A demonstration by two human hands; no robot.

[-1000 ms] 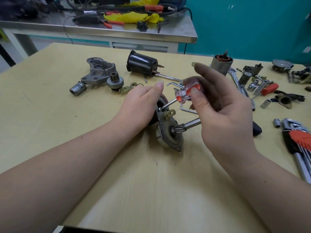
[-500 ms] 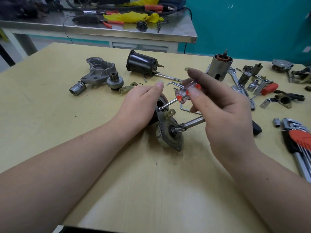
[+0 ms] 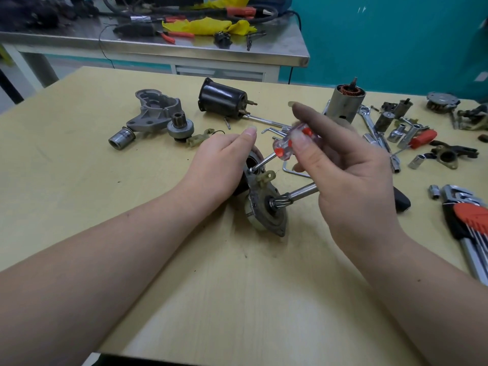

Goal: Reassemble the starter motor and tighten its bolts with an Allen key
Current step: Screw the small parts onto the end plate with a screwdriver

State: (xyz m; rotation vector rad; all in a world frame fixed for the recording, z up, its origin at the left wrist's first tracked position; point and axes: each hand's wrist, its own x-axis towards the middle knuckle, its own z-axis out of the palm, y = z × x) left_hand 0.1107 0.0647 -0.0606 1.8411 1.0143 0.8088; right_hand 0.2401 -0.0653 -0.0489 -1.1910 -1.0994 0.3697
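The motor (image 3: 266, 207) lies on its side near the middle of the table (image 3: 79, 180), with its flat end plate and its toothed shaft (image 3: 298, 194) turned to the right. The left hand (image 3: 219, 165) rests over the back part of the motor, with curled fingers, so most of the body is hidden under the palm; it seems to hold it, but the fingertips behind cannot be seen. The right hand (image 3: 348, 175) pinches a small screwdriver (image 3: 290, 143) with a clear and red handle between thumb and fingers. Its thin blade goes down to the left and the tip touches a screw (image 3: 250, 170) at the upper edge of the plate. The right palm covers the far end of the shaft.

Behind lie a black can (image 3: 224, 101), a grey housing (image 3: 155, 109) and an armature (image 3: 346, 101) standing upright. A set of Allen keys (image 3: 470, 228) lies at the right edge and is partly cut off. The small parts at the far right are hard to tell apart.
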